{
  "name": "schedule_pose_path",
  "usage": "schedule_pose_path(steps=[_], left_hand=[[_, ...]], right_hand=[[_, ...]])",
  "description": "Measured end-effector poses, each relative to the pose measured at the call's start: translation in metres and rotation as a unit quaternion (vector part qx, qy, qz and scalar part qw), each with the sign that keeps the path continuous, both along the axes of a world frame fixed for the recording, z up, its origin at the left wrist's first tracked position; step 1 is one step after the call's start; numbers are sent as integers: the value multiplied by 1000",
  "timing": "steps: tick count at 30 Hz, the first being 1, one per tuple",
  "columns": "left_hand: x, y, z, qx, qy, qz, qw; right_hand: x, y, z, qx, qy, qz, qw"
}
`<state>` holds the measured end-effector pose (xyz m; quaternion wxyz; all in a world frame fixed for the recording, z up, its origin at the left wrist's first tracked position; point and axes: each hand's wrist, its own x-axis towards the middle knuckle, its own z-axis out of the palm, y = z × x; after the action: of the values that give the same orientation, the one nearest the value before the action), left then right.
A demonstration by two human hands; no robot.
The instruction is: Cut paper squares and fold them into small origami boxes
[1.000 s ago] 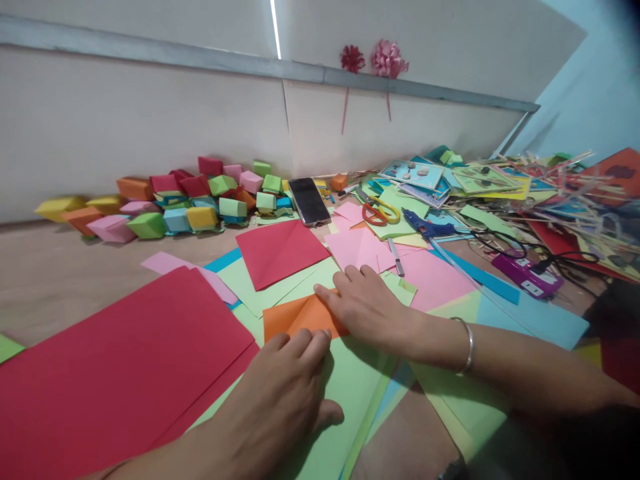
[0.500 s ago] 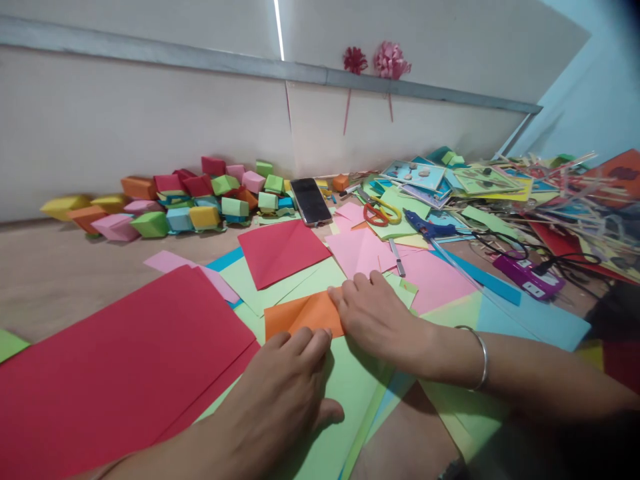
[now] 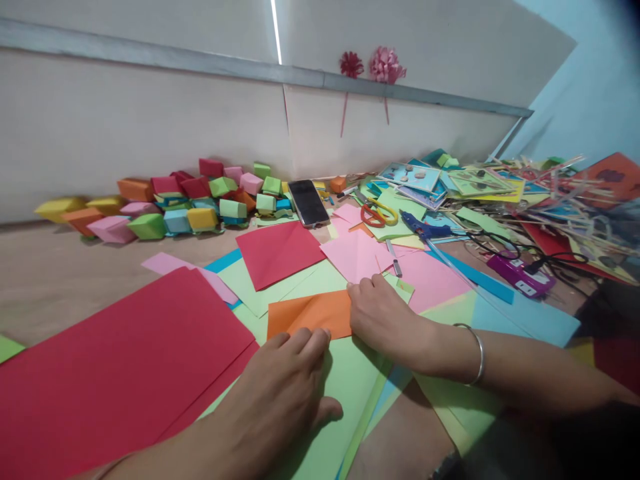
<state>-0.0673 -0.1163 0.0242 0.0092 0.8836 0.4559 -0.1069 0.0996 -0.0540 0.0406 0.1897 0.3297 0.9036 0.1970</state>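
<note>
A folded piece of orange paper point(image 3: 311, 311) with creases lies on light green sheets point(image 3: 345, 393) in front of me. My left hand point(image 3: 290, 380) rests on its lower edge, fingertips pressing down and the thumb held out to the side. At the paper's right end, my right hand point(image 3: 387, 321) has its fingers curled together on the edge. Beyond the hands are a creased red square of paper point(image 3: 277, 253) and a creased pink one point(image 3: 356, 257). Large red sheets point(image 3: 125, 360) lie left of my left hand.
Folded paper boxes point(image 3: 201, 219) in several colours line the wall. A phone point(image 3: 309, 203), scissors point(image 3: 383, 215), a paper cutter point(image 3: 394, 259), a blue glue gun point(image 3: 424, 227) and a purple power strip point(image 3: 521, 275) lie behind and right. Sticks and cards point(image 3: 485, 183) pile up at far right.
My right hand has slid rightward along the orange paper to its right end, uncovering more of it. My left hand stays in place on the lower edge.
</note>
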Motion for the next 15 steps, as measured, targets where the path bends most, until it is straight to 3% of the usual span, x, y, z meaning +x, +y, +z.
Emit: schedule_pose_path(steps=[7, 9, 13, 15], left_hand=[[3, 0, 3, -4, -28, 9, 1000], [4, 0, 6, -11, -18, 13, 1000], [4, 0, 8, -19, -11, 16, 1000], [4, 0, 8, -21, -5, 16, 1000]], right_hand=[[5, 0, 9, 30, -12, -111, 993], [5, -8, 9, 53, 24, -98, 994], [3, -34, 2, 20, 32, 21, 999], [2, -40, 0, -7, 1, -3, 1000]])
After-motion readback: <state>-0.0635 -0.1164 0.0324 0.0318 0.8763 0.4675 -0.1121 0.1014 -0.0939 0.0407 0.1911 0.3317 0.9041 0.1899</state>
